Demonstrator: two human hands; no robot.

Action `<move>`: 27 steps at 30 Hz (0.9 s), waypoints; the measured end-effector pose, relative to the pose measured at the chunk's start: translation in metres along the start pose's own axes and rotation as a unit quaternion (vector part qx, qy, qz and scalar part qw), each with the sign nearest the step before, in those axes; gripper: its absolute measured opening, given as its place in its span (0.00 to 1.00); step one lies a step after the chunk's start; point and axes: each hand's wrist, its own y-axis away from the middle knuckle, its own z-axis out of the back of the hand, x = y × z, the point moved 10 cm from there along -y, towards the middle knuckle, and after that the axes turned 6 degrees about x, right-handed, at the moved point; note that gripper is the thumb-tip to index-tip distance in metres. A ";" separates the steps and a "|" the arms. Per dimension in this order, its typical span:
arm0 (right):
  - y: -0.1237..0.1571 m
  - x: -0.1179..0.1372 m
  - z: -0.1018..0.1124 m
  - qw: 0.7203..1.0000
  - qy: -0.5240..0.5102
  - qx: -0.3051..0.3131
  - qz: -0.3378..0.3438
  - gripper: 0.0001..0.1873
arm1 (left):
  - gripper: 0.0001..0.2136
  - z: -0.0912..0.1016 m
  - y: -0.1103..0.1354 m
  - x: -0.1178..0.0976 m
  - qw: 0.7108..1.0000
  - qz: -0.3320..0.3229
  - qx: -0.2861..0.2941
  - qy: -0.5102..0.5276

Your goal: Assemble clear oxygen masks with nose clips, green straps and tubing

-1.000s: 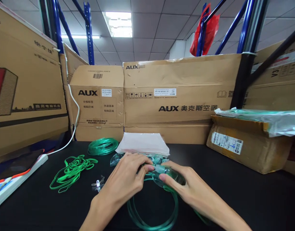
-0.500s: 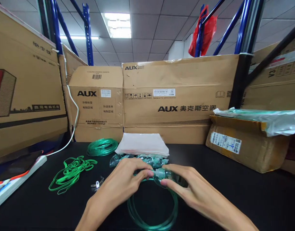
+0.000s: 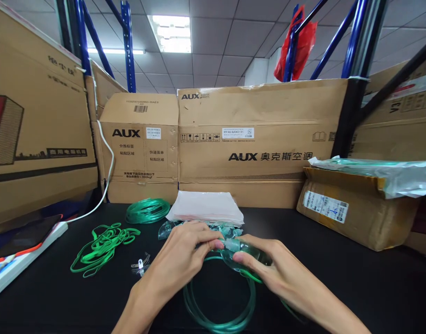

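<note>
A clear green oxygen mask (image 3: 232,256) lies in the grip of my right hand (image 3: 264,260), its connector end turned left. My left hand (image 3: 195,250) pinches at that connector, closed on what looks like the end of the green tubing; the exact joint is covered by my fingertips. Coiled green tubing (image 3: 219,324) rests on the black table just below both hands. A bit of green strap (image 3: 251,277) shows under the mask. Beyond my hands, more clear green mask parts (image 3: 226,230) sit partly under a stack of white sheets (image 3: 206,207).
To the left lie a tangle of green elastic straps (image 3: 103,248), a second tubing coil (image 3: 147,211) and small clear pieces with metal strips (image 3: 140,264). A power strip (image 3: 28,260) runs along the left edge. A carton (image 3: 355,208) with bagged items stands right; AUX boxes (image 3: 261,176) wall the back.
My right hand has tilted the mask slightly, and green strap now shows beneath it. My left hand has shifted a little to the right, still pinching at the connector.
</note>
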 end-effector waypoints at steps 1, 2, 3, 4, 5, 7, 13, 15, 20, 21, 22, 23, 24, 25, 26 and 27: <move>0.000 0.001 0.000 1.000 -0.013 0.003 -0.002 0.19 | 0.08 0.001 0.000 -0.001 1.000 -0.005 -0.004 -0.002; 0.001 0.002 -0.001 1.000 -0.027 0.010 -0.004 0.19 | 0.07 0.001 0.000 -0.002 1.000 -0.009 -0.007 -0.003; 0.001 0.003 -0.002 0.999 -0.043 0.017 -0.007 0.19 | 0.08 0.002 0.000 -0.003 1.000 -0.013 -0.011 -0.005; 0.002 0.004 -0.003 0.998 -0.058 0.024 -0.010 0.19 | 0.08 0.003 0.000 -0.004 1.000 -0.018 -0.013 -0.007; 0.003 0.005 -0.003 0.997 -0.074 0.029 -0.013 0.20 | 0.08 0.004 0.000 -0.006 1.000 -0.024 -0.016 -0.009; 0.004 0.005 -0.004 0.994 -0.105 0.030 -0.023 0.22 | 0.08 0.005 0.001 -0.008 0.999 -0.034 -0.019 -0.016; 0.005 -0.016 -0.010 0.985 -0.133 0.012 -0.112 0.31 | 0.08 0.003 0.002 -0.005 0.997 -0.039 -0.014 -0.060; 0.003 -0.017 -0.013 0.985 -0.136 0.014 -0.107 0.29 | 0.08 -0.002 0.002 -0.002 0.997 -0.030 -0.003 -0.077; -0.003 -0.012 -0.014 0.991 -0.090 0.047 -0.085 0.27 | 0.09 -0.014 0.000 0.010 0.996 0.017 0.027 -0.079; -0.003 -0.011 -0.012 0.992 -0.084 0.048 -0.082 0.27 | 0.09 -0.014 0.000 0.011 0.997 0.021 0.027 -0.072; -0.004 -0.010 -0.011 0.992 -0.081 0.049 -0.081 0.27 | 0.08 -0.013 0.000 0.011 0.997 0.024 0.025 -0.064; -0.004 -0.009 -0.009 0.992 -0.080 0.050 -0.080 0.28 | 0.08 -0.011 0.001 0.011 0.998 0.026 0.022 -0.056; -0.004 -0.008 -0.008 0.992 -0.081 0.049 -0.081 0.28 | 0.08 -0.010 0.001 0.011 0.998 0.027 0.021 -0.050; -0.004 -0.008 -0.008 0.992 -0.084 0.046 -0.083 0.29 | 0.07 -0.008 0.001 0.011 0.998 0.027 0.021 -0.045; -0.003 -0.008 -0.007 0.991 -0.089 0.042 -0.086 0.30 | 0.07 -0.006 0.002 0.010 0.998 0.027 0.023 -0.043; -0.002 -0.009 -0.007 0.991 -0.097 0.036 -0.090 0.30 | 0.06 -0.005 0.002 0.010 0.998 0.026 0.026 -0.041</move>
